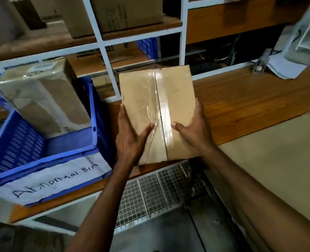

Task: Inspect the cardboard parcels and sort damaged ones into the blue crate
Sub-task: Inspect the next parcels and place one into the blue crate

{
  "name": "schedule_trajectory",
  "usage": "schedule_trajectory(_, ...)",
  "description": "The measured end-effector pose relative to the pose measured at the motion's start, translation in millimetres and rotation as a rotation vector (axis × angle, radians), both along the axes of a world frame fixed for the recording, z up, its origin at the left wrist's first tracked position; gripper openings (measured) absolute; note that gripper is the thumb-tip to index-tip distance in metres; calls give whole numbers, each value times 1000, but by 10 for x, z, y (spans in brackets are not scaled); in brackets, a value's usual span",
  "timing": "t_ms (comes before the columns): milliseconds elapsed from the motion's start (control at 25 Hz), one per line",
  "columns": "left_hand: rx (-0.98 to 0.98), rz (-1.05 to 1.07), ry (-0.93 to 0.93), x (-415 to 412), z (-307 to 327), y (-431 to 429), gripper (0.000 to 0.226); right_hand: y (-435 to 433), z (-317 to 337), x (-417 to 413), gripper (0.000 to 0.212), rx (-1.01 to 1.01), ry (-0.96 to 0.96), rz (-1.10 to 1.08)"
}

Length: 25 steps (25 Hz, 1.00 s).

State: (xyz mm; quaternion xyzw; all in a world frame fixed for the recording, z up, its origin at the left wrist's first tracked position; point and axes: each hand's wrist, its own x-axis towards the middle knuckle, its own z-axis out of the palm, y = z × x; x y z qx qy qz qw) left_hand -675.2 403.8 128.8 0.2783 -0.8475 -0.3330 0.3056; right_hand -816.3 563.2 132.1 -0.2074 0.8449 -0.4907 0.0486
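A brown cardboard parcel [176,99] with clear tape along its middle seam is held over the wooden shelf. My left hand [130,135] grips its left edge with the thumb lying on top. My right hand [192,128] grips the right edge, thumb on top near the tape. To the left stands the blue crate [96,113], labelled "Abnormal Bin" on a white sheet at its front. Inside the crate leans a plastic-wrapped cardboard parcel [41,99].
A white shelf frame [107,57] rises behind the held parcel, with large cartons [114,15] on the upper board. A big flat cardboard sheet [278,160] lies at right. Wire mesh [150,193] sits below the wooden shelf [241,106]. White papers [283,68] lie at far right.
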Motion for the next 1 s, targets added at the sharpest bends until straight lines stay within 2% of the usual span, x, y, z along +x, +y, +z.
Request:
schedule_trajectory(80, -80, -98, -60, -8, -8, -57, 134, -21, -45, 32, 143, 87, 44, 68)
schedule_trajectory(160, -69, -118, -137, -43, -41, -129, 132, -86, -85, 50, 139, 100, 102, -13)
schedule_trajectory(240, 12, -96, -74, -28, -107, -140, 121, -111, -59, 27, 133, 91, 67, -45)
schedule_trajectory(360, 131, -161, -23, 0, -250, -226, 121, -4, -65, -26, 137, 149, -41, 90)
schedule_trajectory(520, 91, -76, -78, -60, -313, -225, 92, 5, -205, 103, 108, 93, 42, -66)
schedule_trajectory(600, 76, -120, -15, -50, -352, -258, 73, -7, -216, 80, 96, 44, -1, -54)
schedule_trajectory(720, 107, -119, 88, 15, -475, -420, 48, 41, -312, 55, 65, 60, 102, -55)
schedule_trajectory(800, 302, -134, 167, 81, -550, -436, 49, 74, -373, 74, 68, -54, -45, -43)
schedule_trajectory(880, 466, -173, 197, 135, -581, -398, 62, 103, -421, 42, 75, -105, -108, -8)
schedule_trajectory(1000, 526, -200, 162, 112, -611, -394, 69, 131, -484, -43, 81, -127, -154, 31)
